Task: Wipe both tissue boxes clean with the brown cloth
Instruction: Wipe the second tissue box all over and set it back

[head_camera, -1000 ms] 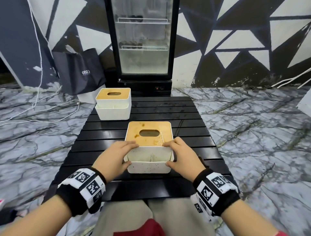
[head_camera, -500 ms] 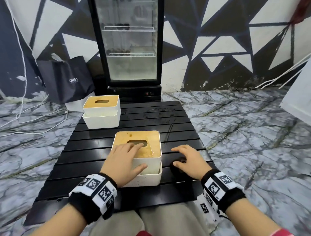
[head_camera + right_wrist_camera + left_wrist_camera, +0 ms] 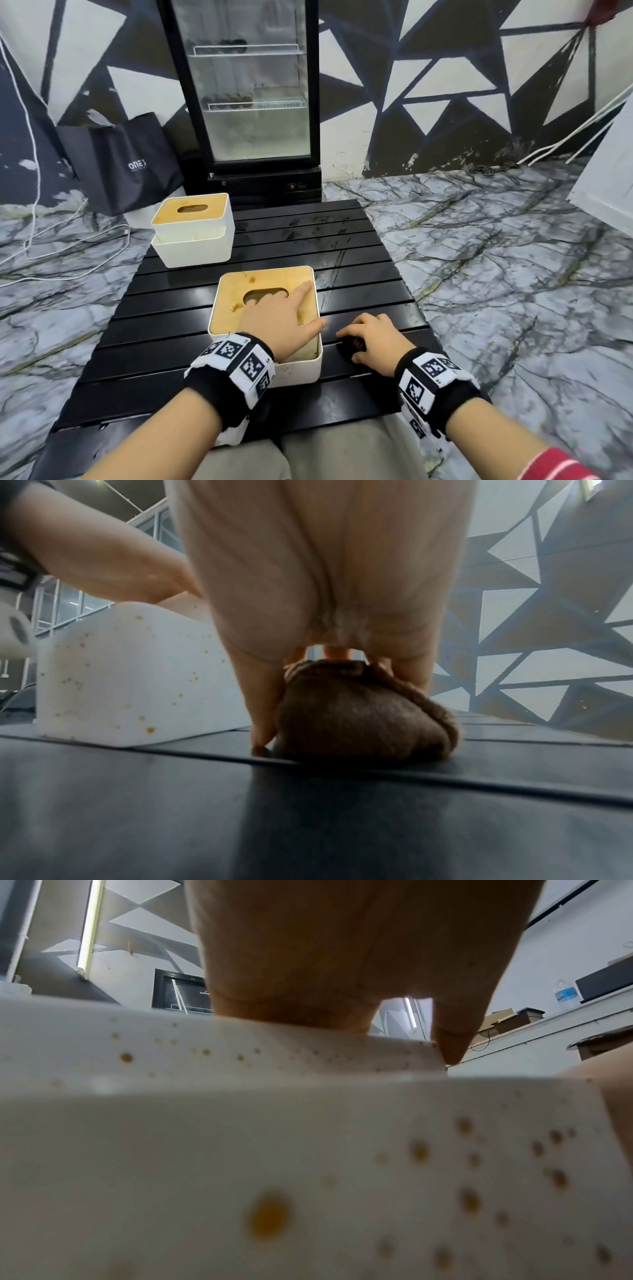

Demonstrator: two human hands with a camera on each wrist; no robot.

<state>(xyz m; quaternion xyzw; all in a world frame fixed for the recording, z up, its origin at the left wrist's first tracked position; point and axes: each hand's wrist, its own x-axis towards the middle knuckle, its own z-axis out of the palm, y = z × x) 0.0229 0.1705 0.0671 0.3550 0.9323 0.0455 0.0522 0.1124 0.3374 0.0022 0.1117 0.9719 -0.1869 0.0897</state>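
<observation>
The near tissue box [image 3: 239, 291], white with a stained bamboo lid, stands mid-table. My left hand [image 3: 291, 315] lies flat on its lid, fingers straight, thumb over the right rim. In the left wrist view the box wall [image 3: 274, 1150] is speckled with orange-brown spots below my left hand [image 3: 342, 947]. The brown cloth [image 3: 351, 344] lies bunched on the table just right of the box, and my right hand [image 3: 370, 337] curls over it. In the right wrist view the thumb and fingers grip the brown cloth [image 3: 363, 712] beside the box [image 3: 130, 674]. The second tissue box [image 3: 193, 233] stands at the back left.
The black slatted table [image 3: 359, 246] is low, with marble floor on both sides. A glass-door fridge [image 3: 253, 102] stands right behind it, and a black bag [image 3: 126, 161] leans at the back left. White cables [image 3: 51, 240] run over the floor at left.
Both hands left the front of the near box. The left hand slid onto its lid and further across it; the right hand went to the cloth beside it and curled round it.
</observation>
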